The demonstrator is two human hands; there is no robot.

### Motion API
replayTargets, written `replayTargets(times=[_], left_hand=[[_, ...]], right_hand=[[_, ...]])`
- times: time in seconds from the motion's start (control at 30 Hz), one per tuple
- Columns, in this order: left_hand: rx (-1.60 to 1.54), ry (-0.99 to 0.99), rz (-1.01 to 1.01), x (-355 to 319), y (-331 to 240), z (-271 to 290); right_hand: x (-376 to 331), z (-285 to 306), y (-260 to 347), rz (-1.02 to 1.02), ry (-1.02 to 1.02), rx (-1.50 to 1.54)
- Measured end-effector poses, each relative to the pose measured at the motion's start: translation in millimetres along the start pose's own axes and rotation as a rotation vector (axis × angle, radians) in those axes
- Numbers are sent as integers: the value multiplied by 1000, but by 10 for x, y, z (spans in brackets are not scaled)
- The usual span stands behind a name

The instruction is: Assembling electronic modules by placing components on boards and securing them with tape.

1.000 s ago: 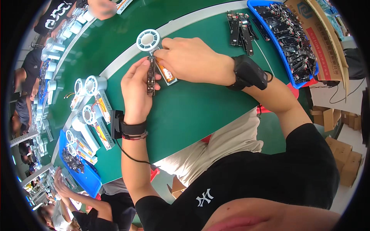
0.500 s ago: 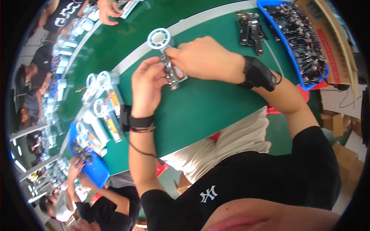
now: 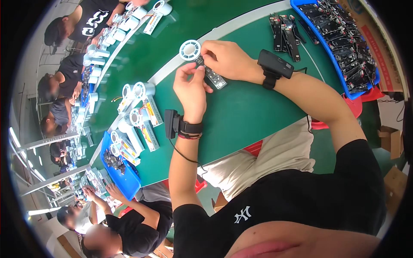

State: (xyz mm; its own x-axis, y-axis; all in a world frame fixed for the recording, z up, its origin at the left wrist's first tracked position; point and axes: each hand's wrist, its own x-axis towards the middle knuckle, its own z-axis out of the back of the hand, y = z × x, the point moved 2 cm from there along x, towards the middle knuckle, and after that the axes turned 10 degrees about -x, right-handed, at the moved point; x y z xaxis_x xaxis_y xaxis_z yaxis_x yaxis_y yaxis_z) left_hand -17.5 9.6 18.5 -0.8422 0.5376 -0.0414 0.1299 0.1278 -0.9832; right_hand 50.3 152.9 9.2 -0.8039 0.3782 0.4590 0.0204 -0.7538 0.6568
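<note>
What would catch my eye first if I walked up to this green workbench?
Probably the two bare hands at the middle: the left hand and right hand together pinch a small dark circuit strip beside a white round fan wheel. At the upper right, a blue plastic tray brims with dark parts.

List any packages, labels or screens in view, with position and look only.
Cardboard box: far right beside the blue tray, brown with a red panel.
Small cardboard boxes: on the floor at right, plain brown.
Label strips: left on the green table, white with orange.
No screens.
</note>
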Motion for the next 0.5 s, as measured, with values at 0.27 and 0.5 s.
replayTargets(times=[0.27,0.5], left_hand=[[94,5,15,-7,-5,-1],[557,55,-555,-104,18,-16]], right_hand=[[-21,4,34,-26,-67,8],[-27,46,28,12,-27,34]])
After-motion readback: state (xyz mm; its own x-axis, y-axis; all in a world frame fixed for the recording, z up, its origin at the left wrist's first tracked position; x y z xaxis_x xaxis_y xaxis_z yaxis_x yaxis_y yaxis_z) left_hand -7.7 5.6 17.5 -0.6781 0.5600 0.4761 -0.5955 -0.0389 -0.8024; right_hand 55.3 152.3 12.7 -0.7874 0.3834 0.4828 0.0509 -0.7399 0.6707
